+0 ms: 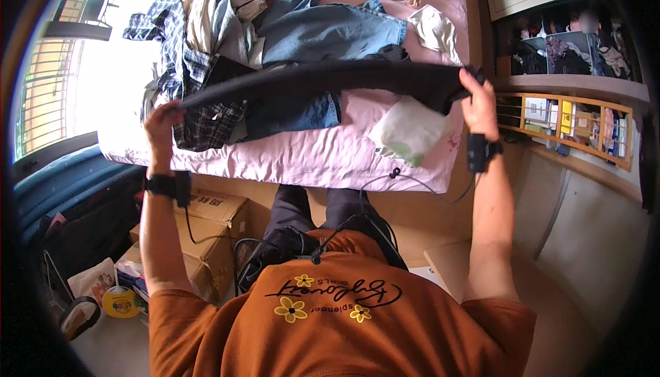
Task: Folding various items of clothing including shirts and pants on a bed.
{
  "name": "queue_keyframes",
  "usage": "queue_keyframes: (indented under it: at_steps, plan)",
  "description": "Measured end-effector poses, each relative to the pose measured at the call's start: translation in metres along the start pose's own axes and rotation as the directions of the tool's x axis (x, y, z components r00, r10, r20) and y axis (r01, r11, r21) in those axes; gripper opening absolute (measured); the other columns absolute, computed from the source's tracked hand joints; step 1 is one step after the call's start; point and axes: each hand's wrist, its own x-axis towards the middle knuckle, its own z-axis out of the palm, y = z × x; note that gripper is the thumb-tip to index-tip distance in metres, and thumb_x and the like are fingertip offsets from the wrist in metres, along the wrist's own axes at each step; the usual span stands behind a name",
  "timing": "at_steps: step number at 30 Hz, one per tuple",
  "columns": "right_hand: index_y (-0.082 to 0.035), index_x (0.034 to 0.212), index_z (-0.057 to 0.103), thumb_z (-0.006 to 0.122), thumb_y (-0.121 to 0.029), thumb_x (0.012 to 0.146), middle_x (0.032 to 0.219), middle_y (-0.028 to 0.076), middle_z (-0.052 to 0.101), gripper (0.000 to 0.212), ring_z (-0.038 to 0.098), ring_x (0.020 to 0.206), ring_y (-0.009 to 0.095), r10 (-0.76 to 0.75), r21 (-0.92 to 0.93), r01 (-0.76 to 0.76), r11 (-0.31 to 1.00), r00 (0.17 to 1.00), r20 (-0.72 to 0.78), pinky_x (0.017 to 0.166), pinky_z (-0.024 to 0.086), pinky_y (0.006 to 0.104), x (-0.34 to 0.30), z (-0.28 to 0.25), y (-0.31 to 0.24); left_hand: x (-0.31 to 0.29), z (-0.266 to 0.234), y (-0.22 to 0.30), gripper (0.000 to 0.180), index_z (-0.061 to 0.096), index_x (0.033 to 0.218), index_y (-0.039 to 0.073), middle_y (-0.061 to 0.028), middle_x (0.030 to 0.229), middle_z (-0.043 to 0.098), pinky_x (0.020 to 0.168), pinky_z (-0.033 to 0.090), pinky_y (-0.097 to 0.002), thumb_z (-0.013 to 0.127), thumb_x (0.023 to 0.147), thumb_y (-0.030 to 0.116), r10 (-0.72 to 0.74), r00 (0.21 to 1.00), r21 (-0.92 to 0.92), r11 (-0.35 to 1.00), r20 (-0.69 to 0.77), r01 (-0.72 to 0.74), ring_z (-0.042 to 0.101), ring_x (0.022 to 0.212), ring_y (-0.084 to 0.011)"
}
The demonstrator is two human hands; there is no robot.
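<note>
A long black garment [330,80], its exact kind unclear, is stretched sideways above the near part of the bed. My left hand [162,120] pinches its narrow left end, and my right hand [478,105] grips the wider right end. Beneath it lie a dark plaid piece of clothing [212,126] and dark blue denim [292,119], partly hidden. A folded white cloth with a green patch [410,129] rests on the bed beside my right hand.
The bed [302,164] has a pink sheet. Piled on its far side are blue jeans [330,31], a checked shirt [165,19] and other clothes. Cardboard boxes [206,215] stand at the left, a window [48,95] beyond. Shelves [570,54] with clothes line the right.
</note>
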Motion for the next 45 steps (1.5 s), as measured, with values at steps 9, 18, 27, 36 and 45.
queue_keyframes:
  at_steps: [9,18,27,36,45]
  plan:
    - [0.000,0.092,0.068,0.076,-0.011,0.078,0.089,0.008,0.070,0.020,0.067,0.079,0.018,0.054,0.335,-0.112,0.936,0.983,0.178,0.074,0.052,0.0311,0.103,-0.012,-0.105,0.085,-0.014,0.111,0.023,0.064,0.111,-0.002,-0.0094,0.088,0.071,0.072,0.051,-0.0246,0.055,0.091,0.003,0.357,0.930,-0.053,0.931,-0.088,-0.362,0.069,0.083,-0.0154]
    - [0.001,0.107,0.064,0.068,-0.006,0.086,0.097,0.007,0.069,0.022,0.065,0.087,0.015,0.194,0.123,-0.247,0.961,0.922,0.335,0.082,0.050,0.0293,0.084,-0.044,-0.090,0.046,-0.022,0.078,0.023,0.067,0.107,-0.002,-0.0093,0.083,0.070,0.072,0.055,-0.0263,0.053,0.089,-0.002,0.128,0.988,0.121,0.983,0.089,-0.138,0.068,0.075,-0.0146]
    - [0.003,0.137,0.042,0.075,-0.012,0.080,0.125,0.013,0.058,0.068,0.058,0.109,0.023,0.365,-0.300,-0.334,0.894,0.929,0.053,0.092,0.043,0.0334,0.083,-0.016,-0.098,0.066,-0.024,0.092,0.021,0.064,0.107,-0.005,-0.0111,0.091,0.068,0.073,0.056,-0.0252,0.053,0.091,-0.001,0.093,0.993,0.059,0.993,0.078,-0.098,0.069,0.077,-0.0172]
    - [0.001,0.111,0.066,0.065,-0.004,0.088,0.099,0.004,0.066,0.023,0.061,0.089,0.009,-0.095,0.125,0.076,0.989,0.983,0.156,0.082,0.048,0.0218,0.061,-0.031,-0.100,0.021,-0.033,0.093,0.021,0.064,0.108,-0.006,-0.0139,0.100,0.069,0.085,0.053,-0.0293,0.052,0.091,-0.003,0.222,0.975,0.156,0.964,-0.033,-0.214,0.068,0.092,-0.0195]
    - [-0.001,0.100,0.070,0.069,-0.007,0.086,0.096,0.002,0.068,0.015,0.060,0.088,0.008,0.129,-0.114,-0.127,0.985,0.992,0.005,0.082,0.047,0.0234,-0.044,-0.021,0.092,-0.066,0.046,-0.052,0.025,0.070,0.092,-0.001,-0.0138,0.100,0.071,0.084,0.054,-0.0313,0.058,0.073,-0.013,0.185,0.948,0.324,0.908,0.258,-0.265,0.068,0.094,-0.0244]
